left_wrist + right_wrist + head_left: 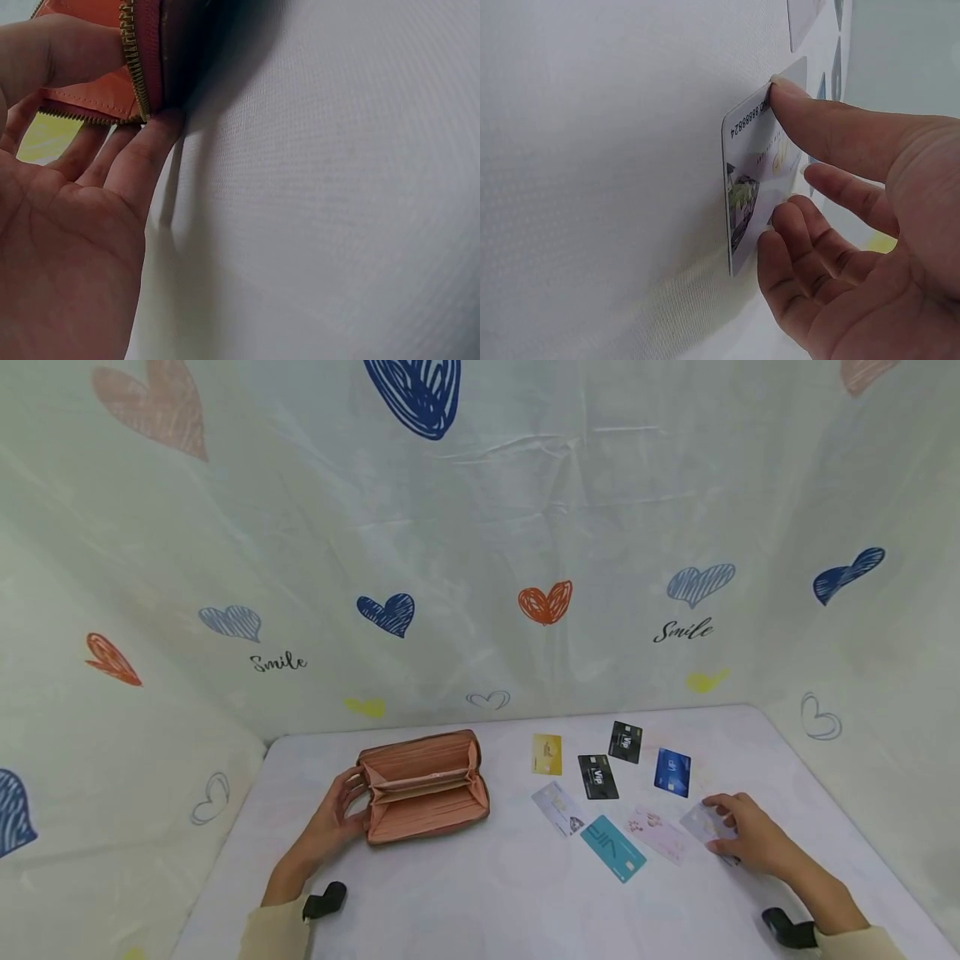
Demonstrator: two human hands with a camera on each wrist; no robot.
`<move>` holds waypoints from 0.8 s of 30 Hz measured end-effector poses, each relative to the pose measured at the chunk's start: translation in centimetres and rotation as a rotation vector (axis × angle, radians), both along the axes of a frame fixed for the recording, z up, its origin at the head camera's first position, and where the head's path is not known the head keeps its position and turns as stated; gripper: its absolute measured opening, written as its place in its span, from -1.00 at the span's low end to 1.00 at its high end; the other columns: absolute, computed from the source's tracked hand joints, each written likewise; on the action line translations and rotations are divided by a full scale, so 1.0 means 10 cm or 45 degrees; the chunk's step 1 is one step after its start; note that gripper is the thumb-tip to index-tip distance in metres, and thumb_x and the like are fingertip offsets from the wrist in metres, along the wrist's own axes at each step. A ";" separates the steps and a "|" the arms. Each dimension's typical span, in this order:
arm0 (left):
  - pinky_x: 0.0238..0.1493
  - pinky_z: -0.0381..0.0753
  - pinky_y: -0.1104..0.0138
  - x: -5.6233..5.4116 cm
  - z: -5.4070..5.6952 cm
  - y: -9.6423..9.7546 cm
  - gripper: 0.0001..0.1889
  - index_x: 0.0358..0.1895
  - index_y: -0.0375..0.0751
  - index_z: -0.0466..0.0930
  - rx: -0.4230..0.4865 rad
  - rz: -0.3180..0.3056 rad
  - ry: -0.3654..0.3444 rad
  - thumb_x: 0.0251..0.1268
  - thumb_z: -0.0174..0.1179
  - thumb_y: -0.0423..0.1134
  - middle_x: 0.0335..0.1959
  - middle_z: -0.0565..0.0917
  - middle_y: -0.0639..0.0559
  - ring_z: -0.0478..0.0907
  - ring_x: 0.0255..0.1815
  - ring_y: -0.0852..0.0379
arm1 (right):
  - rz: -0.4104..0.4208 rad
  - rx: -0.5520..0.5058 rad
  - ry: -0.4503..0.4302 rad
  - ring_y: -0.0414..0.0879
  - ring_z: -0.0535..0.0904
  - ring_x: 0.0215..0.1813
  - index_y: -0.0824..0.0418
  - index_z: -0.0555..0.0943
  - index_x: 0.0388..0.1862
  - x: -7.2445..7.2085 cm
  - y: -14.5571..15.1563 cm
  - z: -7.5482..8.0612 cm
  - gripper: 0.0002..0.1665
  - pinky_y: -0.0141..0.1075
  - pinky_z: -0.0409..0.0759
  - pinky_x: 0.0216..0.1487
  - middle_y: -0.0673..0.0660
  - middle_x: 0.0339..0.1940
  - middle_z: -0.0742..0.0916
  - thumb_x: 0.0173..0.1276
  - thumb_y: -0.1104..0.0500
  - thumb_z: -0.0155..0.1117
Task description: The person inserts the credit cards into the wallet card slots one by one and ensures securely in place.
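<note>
An orange-brown zip wallet (427,823) lies spread wide on the table's left part, its inner pockets showing. My left hand (333,823) grips its left end; in the left wrist view the thumb lies over the brass-zipped edge of the wallet (96,91) and the fingers reach underneath. Over at the right, my right hand (756,842) holds a pale card (699,821) by its edges. The right wrist view shows the thumb on one edge of this card (744,154) and fingertips at the opposite one. Printed digits and a small picture mark its face.
Left of the right hand lie a pink-flowered card (657,834), a teal card (613,849) and a whitish card (557,808). Farther back are a yellow card (547,754), two black cards (597,777) and a blue card (672,772). A heart-printed curtain (480,543) hangs behind the table.
</note>
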State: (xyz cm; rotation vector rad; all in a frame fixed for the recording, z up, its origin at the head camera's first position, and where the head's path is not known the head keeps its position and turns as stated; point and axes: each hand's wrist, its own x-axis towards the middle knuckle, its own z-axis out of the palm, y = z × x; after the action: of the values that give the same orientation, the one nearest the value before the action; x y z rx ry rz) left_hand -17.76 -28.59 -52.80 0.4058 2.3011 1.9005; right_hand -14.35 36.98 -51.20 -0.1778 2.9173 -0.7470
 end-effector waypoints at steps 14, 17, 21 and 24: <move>0.30 0.38 0.61 0.00 -0.01 -0.01 0.01 0.69 -0.32 -0.14 0.006 -0.012 -0.053 0.24 0.23 -0.69 0.66 0.00 -0.48 0.24 0.37 0.63 | -0.064 -0.008 -0.098 0.09 0.53 -0.11 0.54 0.53 0.16 -0.01 -0.02 0.02 -0.27 0.00 0.65 -0.06 0.25 -0.14 0.65 0.09 0.28 0.70; 0.32 0.35 0.63 0.01 0.00 0.00 -0.04 0.69 -0.31 -0.11 -0.031 0.010 -0.043 0.34 0.28 -0.59 0.66 0.03 -0.46 0.24 0.43 0.50 | -0.063 -0.020 -0.071 0.06 0.53 -0.13 0.52 0.54 0.14 0.01 -0.01 0.03 -0.29 -0.09 0.63 -0.11 0.19 -0.17 0.65 0.09 0.30 0.70; 0.29 0.31 0.67 0.01 0.04 0.02 -0.06 0.69 -0.28 -0.06 -0.080 0.059 -0.063 0.38 0.31 -0.52 0.66 0.08 -0.42 0.18 0.60 -0.03 | -0.077 -0.042 -0.053 0.04 0.52 -0.14 0.47 0.55 0.11 0.03 0.00 0.04 -0.38 -0.23 0.59 -0.19 0.15 -0.19 0.63 0.12 0.36 0.65; 0.27 0.30 0.69 0.00 0.06 0.04 -0.06 0.69 -0.27 -0.05 -0.091 0.087 -0.085 0.36 0.32 -0.54 0.66 0.09 -0.41 0.06 0.64 -0.33 | -0.081 -0.055 -0.059 0.02 0.53 -0.15 0.45 0.56 0.10 0.04 0.02 0.06 -0.47 -0.27 0.59 -0.22 0.13 -0.20 0.63 0.19 0.41 0.57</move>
State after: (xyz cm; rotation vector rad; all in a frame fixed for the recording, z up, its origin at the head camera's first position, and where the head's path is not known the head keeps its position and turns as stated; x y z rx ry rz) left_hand -17.71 -28.18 -52.19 0.2555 2.3601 1.8255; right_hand -13.96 37.14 -50.63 -0.0713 2.8768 -0.8126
